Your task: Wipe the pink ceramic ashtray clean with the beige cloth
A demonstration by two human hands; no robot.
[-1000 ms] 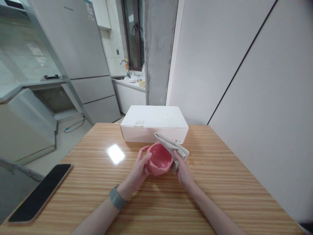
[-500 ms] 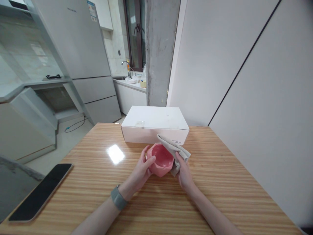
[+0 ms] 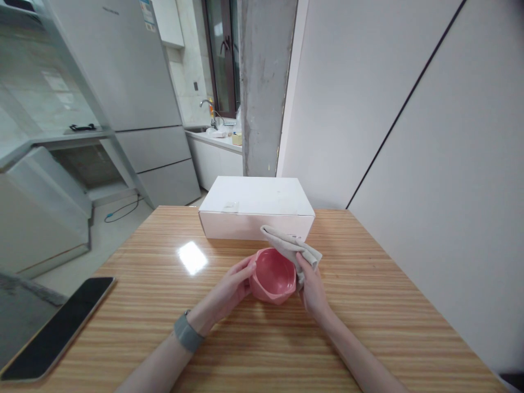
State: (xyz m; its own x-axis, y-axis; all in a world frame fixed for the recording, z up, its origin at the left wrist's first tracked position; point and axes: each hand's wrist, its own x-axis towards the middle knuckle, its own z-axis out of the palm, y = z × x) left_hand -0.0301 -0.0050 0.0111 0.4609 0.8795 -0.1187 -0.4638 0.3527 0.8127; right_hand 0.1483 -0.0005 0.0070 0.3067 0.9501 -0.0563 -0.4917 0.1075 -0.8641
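A pink faceted bowl (image 3: pixel 273 275) is tilted above the wooden table, its glossy inside showing. My left hand (image 3: pixel 233 284) grips the bowl's left side, thumb at the rim. At the bowl's right, my right hand (image 3: pixel 313 289) is closed on a folded grey cloth (image 3: pixel 291 245). The cloth lies along the bowl's upper right rim, and its lower part hangs beside the right wall. Fingers of my right hand are partly hidden behind the cloth.
Behind the bowl, a white box (image 3: pixel 257 199) stands at the far edge of the wooden table (image 3: pixel 388 327). A black phone-like slab (image 3: pixel 59 327) lies at the left edge. Beyond are a fridge (image 3: pixel 118 71), a sink counter and a grey pillar.
The bowl has moved slightly down and right, and its opening faces up more. My left thumb has shifted back towards the rim. The view has shifted slightly.
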